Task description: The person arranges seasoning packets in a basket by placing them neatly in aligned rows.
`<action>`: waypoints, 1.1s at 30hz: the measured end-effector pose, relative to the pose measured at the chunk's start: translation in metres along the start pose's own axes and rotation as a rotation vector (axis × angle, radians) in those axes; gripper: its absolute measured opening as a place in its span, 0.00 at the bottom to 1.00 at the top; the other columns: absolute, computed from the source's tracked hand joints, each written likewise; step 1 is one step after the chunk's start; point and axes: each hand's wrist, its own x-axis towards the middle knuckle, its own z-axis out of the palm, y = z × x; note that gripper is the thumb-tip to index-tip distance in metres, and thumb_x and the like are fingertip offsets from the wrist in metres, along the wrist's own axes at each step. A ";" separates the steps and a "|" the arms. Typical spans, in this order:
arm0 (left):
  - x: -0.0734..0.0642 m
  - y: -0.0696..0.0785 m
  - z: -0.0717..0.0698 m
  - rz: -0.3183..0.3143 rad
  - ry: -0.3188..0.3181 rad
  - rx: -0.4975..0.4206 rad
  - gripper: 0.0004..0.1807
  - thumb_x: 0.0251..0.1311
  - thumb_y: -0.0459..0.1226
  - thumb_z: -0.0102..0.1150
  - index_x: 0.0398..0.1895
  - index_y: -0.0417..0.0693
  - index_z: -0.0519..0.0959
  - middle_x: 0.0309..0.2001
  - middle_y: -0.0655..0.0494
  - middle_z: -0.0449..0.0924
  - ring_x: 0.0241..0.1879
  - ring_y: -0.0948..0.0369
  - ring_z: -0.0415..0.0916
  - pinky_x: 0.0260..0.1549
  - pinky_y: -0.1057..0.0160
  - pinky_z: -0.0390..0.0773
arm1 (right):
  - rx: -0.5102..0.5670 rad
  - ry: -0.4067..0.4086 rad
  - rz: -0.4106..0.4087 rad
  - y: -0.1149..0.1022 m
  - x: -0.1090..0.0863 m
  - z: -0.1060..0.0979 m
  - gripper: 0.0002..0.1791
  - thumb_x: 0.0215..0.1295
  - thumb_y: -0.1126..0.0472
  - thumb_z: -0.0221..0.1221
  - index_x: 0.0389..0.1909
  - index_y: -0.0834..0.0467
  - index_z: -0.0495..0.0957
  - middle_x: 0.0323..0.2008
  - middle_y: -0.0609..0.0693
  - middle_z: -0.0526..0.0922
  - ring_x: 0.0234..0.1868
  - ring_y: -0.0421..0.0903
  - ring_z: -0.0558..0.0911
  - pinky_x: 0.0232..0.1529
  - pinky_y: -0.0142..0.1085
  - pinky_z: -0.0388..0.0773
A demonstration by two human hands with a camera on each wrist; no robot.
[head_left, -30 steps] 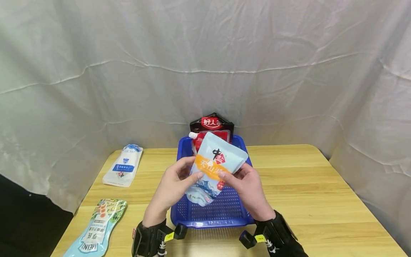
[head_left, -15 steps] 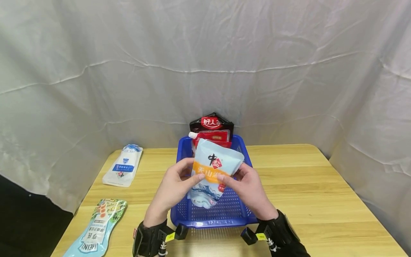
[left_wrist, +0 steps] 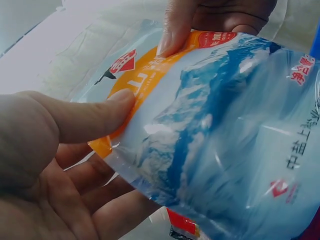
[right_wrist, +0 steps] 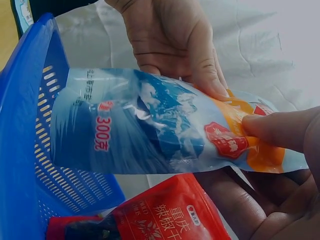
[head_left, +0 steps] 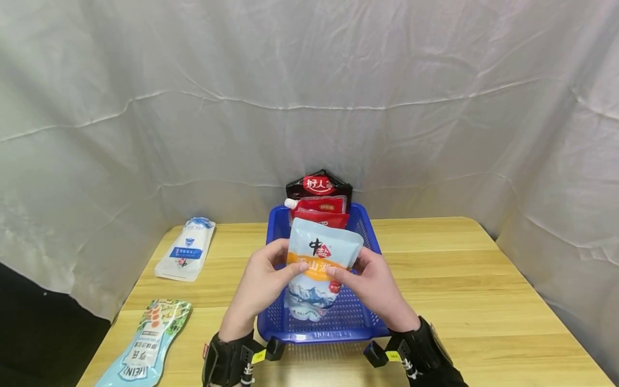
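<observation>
Both hands hold a light-blue salt pouch [head_left: 314, 293] with an orange band and a mountain picture, upright above the blue basket [head_left: 333, 337]. The left hand [head_left: 263, 279] pinches its left edge, thumb on the front and fingers behind. On the opposite edge the right hand [head_left: 379, 285] grips it the same way. In the right wrist view the pouch [right_wrist: 165, 130] shows "300" in red, and the basket wall [right_wrist: 22, 115] is beside its lower end. Behind it, red pouches [head_left: 321, 217] stand in the basket, one with a white spout cap [head_left: 290, 203].
At the basket's back stands a black package [head_left: 319, 185] with a red label. To the left on the wooden table [head_left: 459, 290] lie a white pouch [head_left: 184, 252] and a light-blue Heinz pouch [head_left: 145, 344]. A grey-white cloth [head_left: 309, 80] hangs behind.
The salt pouch has turned from a tilt to nearly upright and come down slightly toward the person, showing more of the red pouches behind. Both hands have kept their hold and barely moved.
</observation>
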 end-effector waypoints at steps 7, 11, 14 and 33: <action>0.001 0.002 0.005 0.017 0.058 -0.008 0.09 0.64 0.32 0.71 0.46 0.44 0.87 0.39 0.51 0.86 0.36 0.56 0.80 0.35 0.65 0.83 | -0.017 -0.005 0.018 -0.003 -0.002 -0.010 0.23 0.67 0.64 0.69 0.61 0.63 0.79 0.51 0.59 0.85 0.46 0.52 0.84 0.46 0.38 0.86; 0.002 0.002 0.006 0.017 0.069 0.008 0.06 0.65 0.31 0.70 0.43 0.44 0.88 0.39 0.51 0.86 0.36 0.57 0.81 0.35 0.65 0.83 | -0.063 -0.010 -0.012 -0.012 0.001 -0.020 0.21 0.68 0.64 0.68 0.61 0.61 0.80 0.50 0.59 0.84 0.43 0.54 0.84 0.42 0.39 0.88; 0.001 0.001 0.006 0.018 0.065 0.030 0.05 0.64 0.31 0.69 0.42 0.44 0.87 0.39 0.52 0.87 0.36 0.57 0.82 0.36 0.65 0.84 | -0.145 -0.051 -0.031 -0.020 0.007 -0.024 0.19 0.68 0.63 0.68 0.58 0.60 0.82 0.49 0.58 0.85 0.39 0.51 0.85 0.39 0.38 0.88; 0.004 -0.004 0.004 -0.007 0.004 0.109 0.02 0.65 0.30 0.69 0.37 0.44 0.86 0.38 0.54 0.86 0.38 0.55 0.79 0.39 0.58 0.83 | -0.463 -0.149 -0.131 -0.028 0.025 -0.018 0.10 0.66 0.67 0.69 0.47 0.59 0.90 0.43 0.52 0.90 0.39 0.46 0.88 0.38 0.34 0.87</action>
